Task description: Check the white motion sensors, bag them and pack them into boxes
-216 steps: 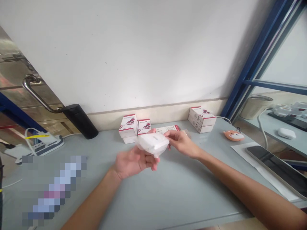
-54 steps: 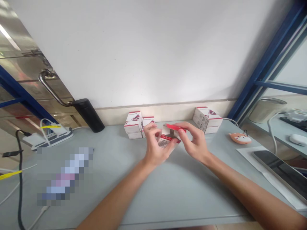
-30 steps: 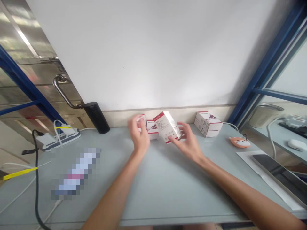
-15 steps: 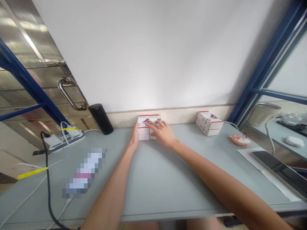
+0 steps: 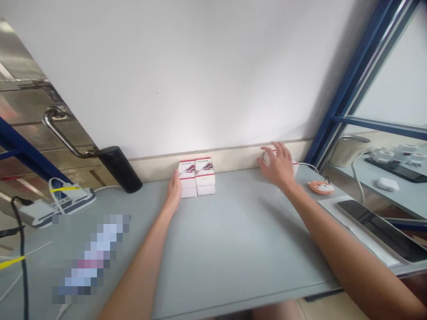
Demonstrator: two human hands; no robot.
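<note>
Two stacks of small white cardboard boxes with red edges (image 5: 205,173) stand side by side against the wall, two layers high. My left hand (image 5: 173,191) lies along the left side of these stacks, its fingers stretched out and touching. Farther right, my right hand (image 5: 277,165) reaches over another group of white boxes (image 5: 295,168), with fingers spread around the top. My hand covers most of that group, so I cannot tell whether the fingertips touch it.
A black cylinder (image 5: 120,169) stands at the back left, near a power strip (image 5: 63,209) with cables. A blurred-out phone-like object (image 5: 96,253) lies at front left. An orange animal-shaped item (image 5: 320,186) and a dark phone (image 5: 380,229) on white paper (image 5: 360,235) are at right.
My right hand has left the top of the left stacks and moved right, over the other boxes. My left hand stays beside the stacks. The view has shifted slightly right.
</note>
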